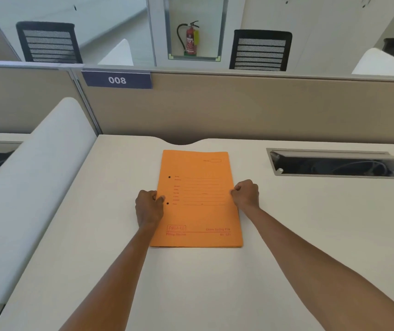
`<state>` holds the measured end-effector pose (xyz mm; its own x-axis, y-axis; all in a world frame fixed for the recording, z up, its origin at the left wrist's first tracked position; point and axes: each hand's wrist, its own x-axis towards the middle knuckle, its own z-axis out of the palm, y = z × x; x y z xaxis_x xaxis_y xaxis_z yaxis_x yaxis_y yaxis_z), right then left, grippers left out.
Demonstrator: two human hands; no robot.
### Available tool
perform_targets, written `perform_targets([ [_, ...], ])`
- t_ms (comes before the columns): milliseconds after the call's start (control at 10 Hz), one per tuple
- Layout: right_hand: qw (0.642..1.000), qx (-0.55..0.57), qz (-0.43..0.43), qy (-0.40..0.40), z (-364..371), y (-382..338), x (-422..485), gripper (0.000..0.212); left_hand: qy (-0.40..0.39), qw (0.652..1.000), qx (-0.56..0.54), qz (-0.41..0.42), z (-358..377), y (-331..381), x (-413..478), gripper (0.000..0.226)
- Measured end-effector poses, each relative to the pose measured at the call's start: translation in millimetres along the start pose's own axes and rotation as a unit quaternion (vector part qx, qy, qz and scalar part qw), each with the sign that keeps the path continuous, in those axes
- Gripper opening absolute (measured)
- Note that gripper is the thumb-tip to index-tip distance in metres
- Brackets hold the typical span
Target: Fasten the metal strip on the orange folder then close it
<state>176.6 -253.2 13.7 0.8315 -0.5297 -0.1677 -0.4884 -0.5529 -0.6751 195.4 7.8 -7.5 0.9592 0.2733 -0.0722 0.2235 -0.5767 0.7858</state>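
The orange folder lies closed and flat on the white desk, its printed cover facing up, with two small dark holes near its left edge. My left hand pinches the folder's left edge between thumb and fingers. At the right edge my right hand grips the folder with curled fingers. The metal strip is hidden from view.
An open cable hatch is sunk into the desk at the right. A beige partition with a "008" sign stands behind the desk. A white divider rises on the left.
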Motion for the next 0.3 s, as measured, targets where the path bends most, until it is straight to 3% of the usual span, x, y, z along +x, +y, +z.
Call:
perform_targets([
  [100, 1.000, -0.025, -0.006, -0.013, -5, -1, -2, 0.025, 0.006, 1.000, 0.025, 0.012, 1, 1, -2, 0.016],
  [200, 0.990, -0.095, -0.092, 0.039, -9, 2, -12, 0.023, 0.043, 0.987, 0.124, 0.092, 1, 3, -12, 0.029],
  [300, 0.957, -0.162, -0.233, 0.066, -8, 7, -25, 0.051, 0.071, 0.953, 0.183, 0.231, 7, 13, -24, 0.043],
])
